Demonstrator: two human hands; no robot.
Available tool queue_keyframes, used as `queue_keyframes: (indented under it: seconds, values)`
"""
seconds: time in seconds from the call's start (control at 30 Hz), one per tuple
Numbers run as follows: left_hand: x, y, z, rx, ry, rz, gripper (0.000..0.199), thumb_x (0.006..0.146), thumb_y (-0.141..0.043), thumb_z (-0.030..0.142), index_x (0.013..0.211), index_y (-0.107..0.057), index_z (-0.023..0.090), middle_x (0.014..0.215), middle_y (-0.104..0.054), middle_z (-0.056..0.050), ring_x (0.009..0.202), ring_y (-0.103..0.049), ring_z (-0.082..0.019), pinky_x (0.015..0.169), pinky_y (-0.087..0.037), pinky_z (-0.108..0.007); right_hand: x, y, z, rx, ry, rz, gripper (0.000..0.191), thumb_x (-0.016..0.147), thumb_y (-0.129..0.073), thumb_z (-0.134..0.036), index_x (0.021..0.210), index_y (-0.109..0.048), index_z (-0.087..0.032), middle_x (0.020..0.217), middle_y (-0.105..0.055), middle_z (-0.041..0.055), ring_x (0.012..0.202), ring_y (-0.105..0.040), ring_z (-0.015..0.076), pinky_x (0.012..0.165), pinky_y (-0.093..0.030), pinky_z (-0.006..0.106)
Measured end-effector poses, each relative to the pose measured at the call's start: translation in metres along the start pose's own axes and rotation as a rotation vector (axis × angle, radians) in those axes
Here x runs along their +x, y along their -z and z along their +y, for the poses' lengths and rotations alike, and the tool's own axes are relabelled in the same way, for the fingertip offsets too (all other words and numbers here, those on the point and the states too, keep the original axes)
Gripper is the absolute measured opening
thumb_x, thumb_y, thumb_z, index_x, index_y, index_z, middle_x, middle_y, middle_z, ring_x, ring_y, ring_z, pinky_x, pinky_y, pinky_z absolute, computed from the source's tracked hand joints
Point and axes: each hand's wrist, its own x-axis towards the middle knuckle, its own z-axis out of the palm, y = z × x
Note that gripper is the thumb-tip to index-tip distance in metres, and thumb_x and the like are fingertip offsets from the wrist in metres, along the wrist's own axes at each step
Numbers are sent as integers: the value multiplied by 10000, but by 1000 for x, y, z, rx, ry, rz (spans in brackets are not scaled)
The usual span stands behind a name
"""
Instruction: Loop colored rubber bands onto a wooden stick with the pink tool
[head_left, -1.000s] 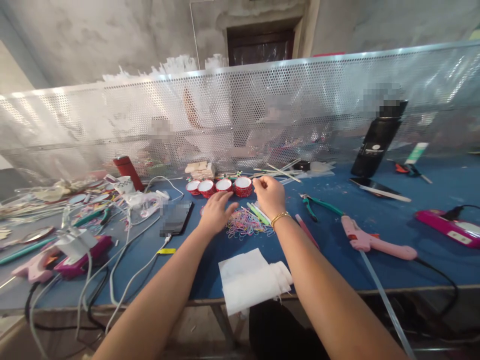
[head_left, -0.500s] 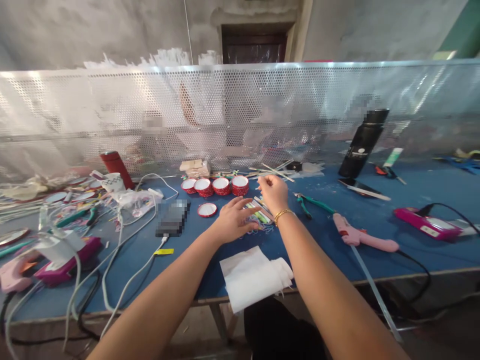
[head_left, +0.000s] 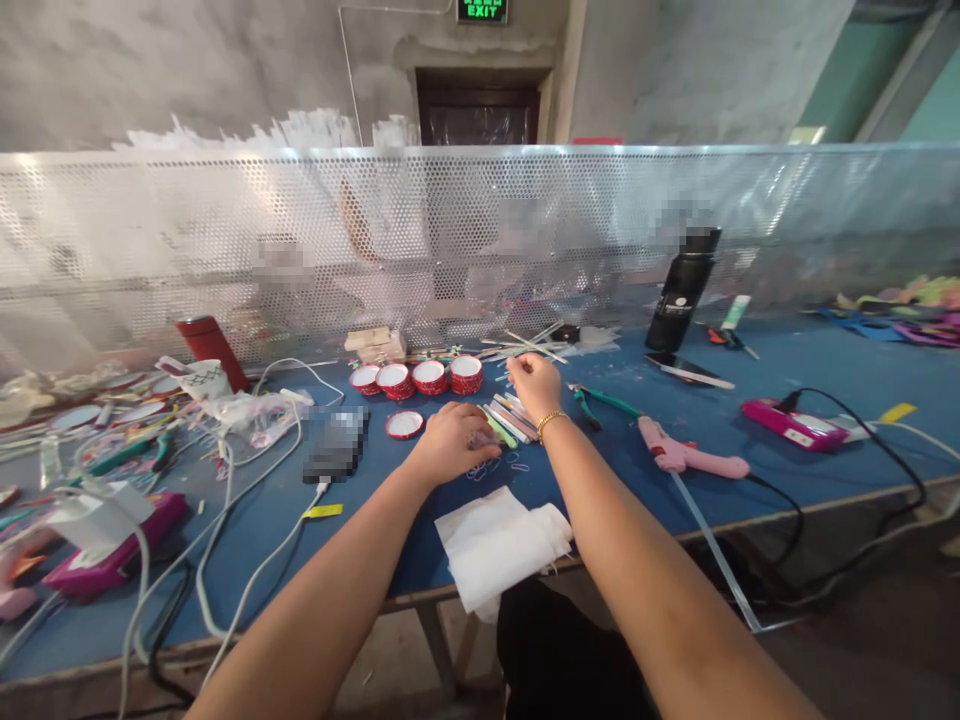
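Loops of thin coloured cord (head_left: 480, 469) lie on a blue tabletop (head_left: 397, 560), partly under my left hand (head_left: 456, 440) and spilling out on its near side. That hand is palm down, its fingers curled over the pile; some strands show by the fingers, but I cannot tell how firmly it grips them. My right hand (head_left: 530, 378) is farther out and to the right of the loops, closed into a pinch, thumb against forefinger; anything between the tips is too small to make out. A gold-coloured bracelet (head_left: 551, 424) circles that wrist.

The loops tangle with no single direction, though one stray loop to the right lies with its long axis roughly left to right. Between my hands, coloured sticks (head_left: 504, 424) lie side by side, slanting from far left to near right. Beyond my left hand, red-edged discs (head_left: 430, 373) stand in four stacks, white faces up; one single disc (head_left: 404, 425) lies flat just to its left. A folded white cloth (head_left: 499, 548) rests at the table's near edge, between my forearms.
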Motion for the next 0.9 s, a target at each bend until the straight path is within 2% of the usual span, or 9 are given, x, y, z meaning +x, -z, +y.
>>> queue_keyframes:
  seconds: [0.1,0.2,0.37,0.47,0.53,0.6,0.73,0.8,0.9]
  values:
    - [0,-2,0,-16,28,-72,401,769,-762,468,1119,-750,272,1169,-705,-62,1081,-625,-246,1002,-444,-395,-4,1,-7,-91,47,-74,276,866,-564,-365,647,-622,-207,660,-696,26,652,-614,177,643,-398,263]
    - [0,-1,1,-82,-22,-127,269,826,-716,429,1030,-778,265,1028,-744,-42,977,-656,-208,940,-462,-349,-7,0,-13,-136,58,-115,264,868,-574,-349,654,-634,-205,665,-698,25,647,-609,172,627,-381,257]
    - [2,5,2,-95,-20,22,166,853,-694,383,866,-790,248,1053,-732,-46,982,-642,-200,938,-432,-352,-9,-2,-16,-209,112,-109,255,885,-564,-339,694,-671,-208,697,-712,33,647,-599,172,607,-350,262]
    - [3,6,2,-91,31,61,182,855,-674,293,710,-711,190,848,-705,-46,833,-615,-174,818,-434,-318,-11,-3,-16,-250,134,-114,243,884,-579,-341,704,-679,-212,700,-717,36,661,-604,179,601,-331,265]
    - [4,6,2,-73,77,96,265,848,-660,274,611,-592,178,696,-622,-23,718,-551,-155,704,-397,-294,-13,-4,-16,-259,128,-134,231,884,-587,-338,713,-682,-214,705,-722,36,674,-612,182,604,-331,263]
    - [5,7,2,-55,125,140,306,829,-660,263,589,-485,185,642,-534,1,659,-487,-143,627,-339,-281,-14,-4,-17,-266,122,-151,226,887,-587,-336,723,-684,-215,719,-728,38,685,-618,183,609,-336,262]
    - [4,7,1,-34,182,165,220,737,-569,74,647,-411,197,704,-487,7,651,-441,-136,588,-291,-268,-16,-4,-20,-295,143,-171,228,893,-587,-327,719,-679,-212,744,-736,41,697,-619,181,618,-332,264]
    - [2,6,-1,-38,172,146,210,667,-491,-7,673,-437,195,734,-494,-4,658,-445,-137,586,-299,-265,-17,-5,-21,-310,148,-182,227,893,-586,-322,718,-678,-212,746,-735,41,697,-616,179,618,-325,265]
    - [0,4,-6,-59,158,116,250,633,-463,-30,737,-535,185,799,-534,-24,650,-470,-134,581,-337,-261,-18,-4,-22,-332,144,-189,229,896,-580,-318,718,-679,-214,737,-730,37,691,-607,177,612,-313,266]
